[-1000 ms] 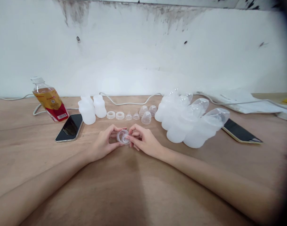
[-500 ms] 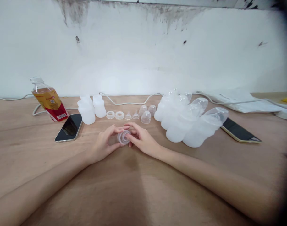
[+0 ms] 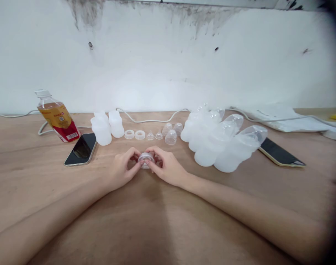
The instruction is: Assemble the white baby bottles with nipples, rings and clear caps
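From my remote station I monitor the head view. The clear ring-shaped part [image 3: 146, 157] is located between the two hands, low over the tabletop [image 3: 134, 221]; whether its underside touches the wood, I cannot tell. Left hand [image 3: 120, 168]: fingers and thumb closed on one side of the part. Right hand [image 3: 170, 166]: closed on the opposite side, thumb at the near edge. Change noted: half a second ago the part's round opening faced the camera, with the right thumb across its middle; the part now sits flatter, and both thumbs bear on its near side. I judge this to be a transition from handling the centre to a balanced two-sided grip on the rim. Just beyond the hands, two loose rings [image 3: 129, 134], two clear teats [image 3: 150, 135] and three domed covers [image 3: 170, 137] remain where they were, between the white bottles [image 3: 101, 129] and the covered bottles [image 3: 209, 145].
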Demonstrator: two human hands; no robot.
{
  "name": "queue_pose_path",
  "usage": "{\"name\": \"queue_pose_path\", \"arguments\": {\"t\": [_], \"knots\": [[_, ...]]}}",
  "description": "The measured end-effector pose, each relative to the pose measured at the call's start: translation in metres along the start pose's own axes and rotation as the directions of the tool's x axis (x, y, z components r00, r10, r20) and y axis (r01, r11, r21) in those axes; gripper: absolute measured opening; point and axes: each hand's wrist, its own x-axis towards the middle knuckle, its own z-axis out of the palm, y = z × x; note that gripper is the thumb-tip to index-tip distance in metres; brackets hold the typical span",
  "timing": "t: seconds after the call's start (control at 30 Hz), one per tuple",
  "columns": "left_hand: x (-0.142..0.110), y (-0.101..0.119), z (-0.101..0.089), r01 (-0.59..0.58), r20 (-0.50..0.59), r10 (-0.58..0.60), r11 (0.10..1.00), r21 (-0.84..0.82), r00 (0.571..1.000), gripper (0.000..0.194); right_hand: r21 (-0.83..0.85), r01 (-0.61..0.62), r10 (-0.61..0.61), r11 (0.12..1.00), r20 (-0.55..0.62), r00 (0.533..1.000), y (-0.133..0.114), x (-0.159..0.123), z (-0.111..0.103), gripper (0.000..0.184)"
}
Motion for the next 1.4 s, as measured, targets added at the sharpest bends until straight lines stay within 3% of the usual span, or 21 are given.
{"name": "queue_pose_path", "arguments": {"t": [0.3, 0.6, 0.87, 1.13, 1.3, 1.4], "knots": [[-0.005, 0.001, 0.006, 0.024, -0.019, -0.022, 0.996, 0.087, 1.0, 0.004, -0.169, 0.091, -0.098, 0.981, -0.03, 0.995, 0.003, -0.001, 0.003, 0.008], [-0.003, 0.001, 0.008, 0.093, -0.055, -0.091, 0.995, 0.039, 0.994, 0.013, -0.164, 0.102, -0.103, 0.981, -0.002, 0.995, 0.002, -0.002, 0.003, 0.013], [-0.006, 0.007, 0.006, 0.011, -0.048, -0.001, 0.976, 0.218, 0.999, 0.01, -0.265, 0.14, -0.145, 0.954, 0.001, 0.989, 0.001, -0.005, 0.007, 0.005], [-0.007, 0.009, 0.004, 0.065, -0.08, -0.053, 0.986, 0.155, 0.995, 0.009, -0.197, 0.11, -0.116, 0.974, -0.019, 0.993, -0.002, -0.005, 0.006, 0.004], [-0.008, 0.011, 0.002, -0.019, 0.009, 0.018, 0.978, 0.206, 1.0, 0.004, -0.289, 0.164, -0.162, 0.943, 0.03, 0.986, -0.001, -0.007, 0.006, 0.005], [-0.008, 0.011, 0.002, -0.023, 0.003, 0.023, 0.971, 0.236, 1.0, 0.003, -0.303, 0.161, -0.158, 0.939, 0.034, 0.987, 0.0, -0.007, 0.006, 0.005]]}}
